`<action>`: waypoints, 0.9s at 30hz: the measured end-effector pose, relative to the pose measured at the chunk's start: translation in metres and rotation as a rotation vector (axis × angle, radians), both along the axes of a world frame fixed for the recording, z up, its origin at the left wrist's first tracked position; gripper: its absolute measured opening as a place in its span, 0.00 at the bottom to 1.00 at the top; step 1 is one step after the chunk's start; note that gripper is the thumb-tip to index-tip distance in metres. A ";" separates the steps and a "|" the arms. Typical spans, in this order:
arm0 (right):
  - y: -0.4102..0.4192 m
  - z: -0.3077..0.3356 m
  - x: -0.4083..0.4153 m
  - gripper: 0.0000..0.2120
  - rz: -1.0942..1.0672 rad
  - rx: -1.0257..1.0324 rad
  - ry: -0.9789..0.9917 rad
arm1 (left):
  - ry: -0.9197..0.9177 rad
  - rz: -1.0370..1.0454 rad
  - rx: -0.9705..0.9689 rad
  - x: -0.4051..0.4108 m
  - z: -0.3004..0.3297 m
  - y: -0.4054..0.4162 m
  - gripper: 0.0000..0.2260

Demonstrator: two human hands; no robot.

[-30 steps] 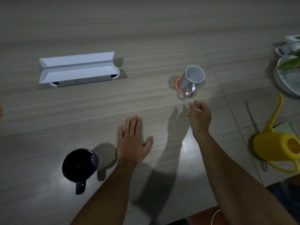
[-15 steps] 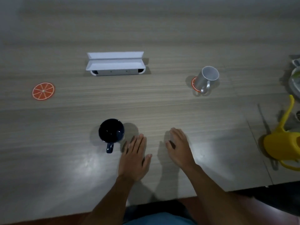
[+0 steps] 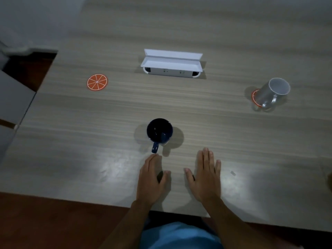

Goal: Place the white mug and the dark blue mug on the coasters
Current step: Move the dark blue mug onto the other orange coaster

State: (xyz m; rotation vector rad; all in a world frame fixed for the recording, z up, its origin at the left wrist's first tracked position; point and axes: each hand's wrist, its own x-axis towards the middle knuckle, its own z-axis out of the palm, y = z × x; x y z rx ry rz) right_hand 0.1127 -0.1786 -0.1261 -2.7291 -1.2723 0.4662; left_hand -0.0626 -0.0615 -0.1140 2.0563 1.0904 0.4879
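Note:
The dark blue mug [image 3: 159,132] stands upright on the bare table in the middle, its handle pointing toward me. My left hand [image 3: 151,178] lies just below that handle, fingers slightly curled, fingertips almost at the handle, holding nothing. My right hand [image 3: 206,174] rests flat and open on the table to the right. The white mug [image 3: 271,93] stands at the far right on an orange coaster [image 3: 254,97], mostly covering it. A second orange-slice coaster [image 3: 97,82] lies bare at the left.
An open white box [image 3: 171,64] sits at the back centre. The table's near edge [image 3: 89,200] runs just below my wrists, and its left edge [image 3: 36,92] drops to a dark floor gap. A small scrap [image 3: 233,173] lies to the right of my right hand.
The view swung left and pulled back. My right hand drew away from the white mug and flattened on the table beside my left hand. The left fingertips now sit close to the blue mug's handle.

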 end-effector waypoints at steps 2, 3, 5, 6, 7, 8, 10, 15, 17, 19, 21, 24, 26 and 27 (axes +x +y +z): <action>-0.001 -0.001 -0.001 0.41 0.001 -0.001 -0.012 | -0.081 0.084 -0.068 0.001 0.006 0.004 0.24; -0.001 -0.002 -0.001 0.41 0.002 -0.004 -0.017 | -0.126 0.128 -0.097 0.002 0.008 0.007 0.24; -0.002 -0.003 -0.001 0.41 0.001 -0.012 -0.023 | -0.217 0.224 -0.171 0.006 0.014 0.014 0.24; -0.002 -0.003 0.000 0.41 0.002 -0.013 -0.024 | -0.253 0.264 -0.212 0.008 0.017 0.019 0.24; -0.002 -0.003 -0.001 0.41 0.004 -0.013 -0.023 | -0.279 0.294 -0.243 0.011 0.021 0.023 0.23; -0.002 -0.004 -0.001 0.41 0.006 -0.012 -0.021 | -0.295 0.314 -0.258 0.014 0.026 0.027 0.21; -0.002 -0.003 -0.001 0.41 0.008 -0.012 -0.013 | -0.322 0.328 -0.264 0.019 0.034 0.032 0.17; 0.001 0.004 -0.002 0.42 0.015 -0.042 0.016 | -0.311 0.363 -0.349 0.027 0.048 0.039 0.06; 0.001 0.006 -0.002 0.42 0.018 -0.058 0.021 | -0.280 0.342 -0.398 0.027 0.048 0.041 0.03; 0.001 0.007 -0.002 0.42 0.017 -0.061 0.022 | -0.263 0.313 -0.460 0.026 0.045 0.041 0.06; 0.002 0.008 -0.003 0.43 0.010 -0.065 0.045 | -0.276 0.301 -0.555 0.025 0.045 0.040 0.10; 0.008 0.009 -0.007 0.42 -0.020 -0.063 0.095 | -0.321 0.308 -0.587 0.021 0.046 0.045 0.12; 0.014 0.012 -0.008 0.42 -0.047 -0.042 0.129 | -0.386 0.335 -0.588 0.015 0.047 0.051 0.12; 0.018 0.014 -0.008 0.43 -0.051 -0.029 0.141 | -0.412 0.347 -0.591 0.012 0.047 0.055 0.11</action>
